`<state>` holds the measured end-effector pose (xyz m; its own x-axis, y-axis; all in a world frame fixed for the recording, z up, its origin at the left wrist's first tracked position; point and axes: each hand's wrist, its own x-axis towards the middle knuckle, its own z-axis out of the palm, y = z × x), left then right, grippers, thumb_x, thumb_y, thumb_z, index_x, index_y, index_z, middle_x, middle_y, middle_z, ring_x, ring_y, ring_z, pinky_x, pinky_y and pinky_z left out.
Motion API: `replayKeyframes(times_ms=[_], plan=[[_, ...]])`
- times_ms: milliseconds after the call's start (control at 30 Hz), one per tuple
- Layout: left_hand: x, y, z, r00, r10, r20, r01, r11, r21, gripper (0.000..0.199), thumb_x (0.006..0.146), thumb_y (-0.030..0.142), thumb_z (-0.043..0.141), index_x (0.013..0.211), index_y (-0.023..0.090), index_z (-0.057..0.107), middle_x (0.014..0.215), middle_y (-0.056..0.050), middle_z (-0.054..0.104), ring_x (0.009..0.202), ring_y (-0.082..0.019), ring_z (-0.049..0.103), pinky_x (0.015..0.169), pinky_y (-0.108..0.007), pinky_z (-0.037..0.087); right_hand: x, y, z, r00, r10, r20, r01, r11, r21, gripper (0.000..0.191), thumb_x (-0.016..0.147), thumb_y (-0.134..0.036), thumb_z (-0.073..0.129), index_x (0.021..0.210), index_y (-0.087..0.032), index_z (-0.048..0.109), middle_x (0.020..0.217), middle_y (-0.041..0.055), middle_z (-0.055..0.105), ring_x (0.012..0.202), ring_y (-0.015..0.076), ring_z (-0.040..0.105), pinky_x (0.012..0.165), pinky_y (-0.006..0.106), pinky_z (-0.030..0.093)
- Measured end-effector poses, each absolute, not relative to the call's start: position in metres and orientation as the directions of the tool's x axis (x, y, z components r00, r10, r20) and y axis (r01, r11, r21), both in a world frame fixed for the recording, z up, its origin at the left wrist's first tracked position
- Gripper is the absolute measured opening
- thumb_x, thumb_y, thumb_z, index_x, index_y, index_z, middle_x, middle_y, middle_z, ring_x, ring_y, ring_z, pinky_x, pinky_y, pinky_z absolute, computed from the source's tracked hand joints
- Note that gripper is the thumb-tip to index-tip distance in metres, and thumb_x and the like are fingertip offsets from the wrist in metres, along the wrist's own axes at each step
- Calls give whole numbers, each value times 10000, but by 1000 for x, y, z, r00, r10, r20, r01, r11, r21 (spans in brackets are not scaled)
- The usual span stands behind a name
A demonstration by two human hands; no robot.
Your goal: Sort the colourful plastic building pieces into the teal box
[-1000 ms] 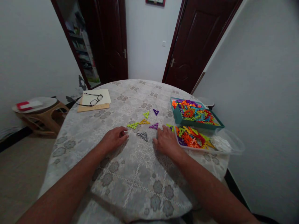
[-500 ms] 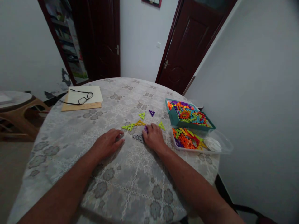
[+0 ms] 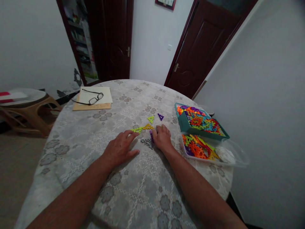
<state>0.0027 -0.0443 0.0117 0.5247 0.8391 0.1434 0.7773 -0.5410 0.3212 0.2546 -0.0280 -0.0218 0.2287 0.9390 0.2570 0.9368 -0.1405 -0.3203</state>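
Note:
My left hand (image 3: 121,148) lies low over the tablecloth with thumb and fingers apart, its fingertips at a lime-green toothed plastic piece (image 3: 137,130). An orange-yellow triangle piece (image 3: 148,126) adjoins that one on the right. My right hand (image 3: 162,138) is curled down, with a purple toothed piece (image 3: 151,134) at its thumb side, partly hidden. Between the hands lies a dark grey triangle piece (image 3: 147,143), close against the purple one. Farther back lie a lime-green triangle piece (image 3: 151,119) and a purple triangle piece (image 3: 160,117), both untouched.
A teal box (image 3: 190,127) and a clear plastic tray (image 3: 212,161), both full of colourful pieces, stand at the right by the wall. Eyeglasses (image 3: 93,100) rest on papers (image 3: 107,94) at the back left. A stool (image 3: 35,108) stands left of the round table (image 3: 133,92).
My left hand has moved right and its fingertips have come to the lime-green piece. My right hand now covers most of the lime triangle beside it. The view has swung slightly left.

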Motion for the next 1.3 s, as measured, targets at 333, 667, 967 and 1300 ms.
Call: replayKeyframes(times_ms=[333, 667, 967, 1300], plan=[[7, -46, 12, 508, 855, 107, 810, -516, 279, 568, 947, 460, 731, 1472, 292, 596, 1579, -128, 552, 1408, -356, 519, 1035, -484, 559, 252, 15, -3, 8, 898, 439, 773, 273, -573, 457, 1056, -287, 428, 1451, -181, 631, 1477, 131, 649, 1430, 223, 550, 1255, 396, 393], [5, -42, 10, 531, 837, 131, 754, -537, 378, 437, 945, 395, 724, 1357, 271, 649, 1474, -137, 619, 1301, -362, 544, 967, -463, 556, 266, 67, -9, 410, 889, 202, 892, -344, -295, 499, 1017, -245, 469, 1467, -133, 654, 1436, 238, 616, 1330, 378, 583, 1128, 533, 442], [4, -42, 11, 556, 822, 125, 757, -562, 332, 289, 980, 364, 659, 1238, 238, 687, 1397, -136, 652, 1254, -352, 552, 955, -462, 549, 263, 28, -3, 207, 959, 192, 960, -161, -231, 423, 953, -152, 564, 1348, -164, 715, 1279, 173, 651, 1197, 290, 642, 1053, 360, 489], [3, -39, 6, 406, 859, 311, 553, -502, 665, 472, 1001, 374, 631, 1453, 246, 590, 1338, -106, 708, 1016, -221, 704, 1018, -414, 552, 244, -47, 16, -231, 876, 423, 668, 459, -586, 437, 935, -209, 643, 1370, -224, 681, 1274, 106, 672, 1139, 233, 671, 991, 355, 570]])
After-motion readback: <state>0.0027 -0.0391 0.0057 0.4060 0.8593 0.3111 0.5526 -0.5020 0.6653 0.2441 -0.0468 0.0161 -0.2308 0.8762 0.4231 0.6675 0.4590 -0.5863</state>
